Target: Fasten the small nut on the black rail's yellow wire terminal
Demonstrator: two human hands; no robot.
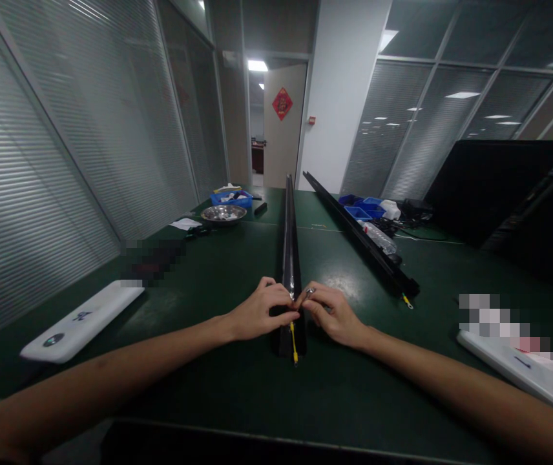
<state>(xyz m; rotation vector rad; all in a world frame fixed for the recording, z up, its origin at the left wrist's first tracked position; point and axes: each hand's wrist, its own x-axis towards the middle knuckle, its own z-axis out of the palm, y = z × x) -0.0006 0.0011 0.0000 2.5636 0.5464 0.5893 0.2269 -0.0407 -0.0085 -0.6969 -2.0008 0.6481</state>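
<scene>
A long black rail [288, 239] runs away from me along the table, its near end between my hands. My left hand [261, 311] is bent over this end from the left, with thumb and fingers closed together at the rail. From the right, my right hand [333, 314] meets it in a pinch, fingertips almost touching the left ones. A small silvery thing [309, 292] shows at the right fingers; whether it is worn or held I cannot tell. What lies between the fingertips is hidden. A yellow wire [294, 342] with a ring terminal hangs out below the hands.
On the green table [199, 381], a second black rail [358, 236] lies to the right, with a yellow-green wire [406, 299] at its end. Farther back are a metal bowl [223, 215], blue bins [364, 210] and a plastic bottle [379, 237]. White devices [85, 321] flank both sides.
</scene>
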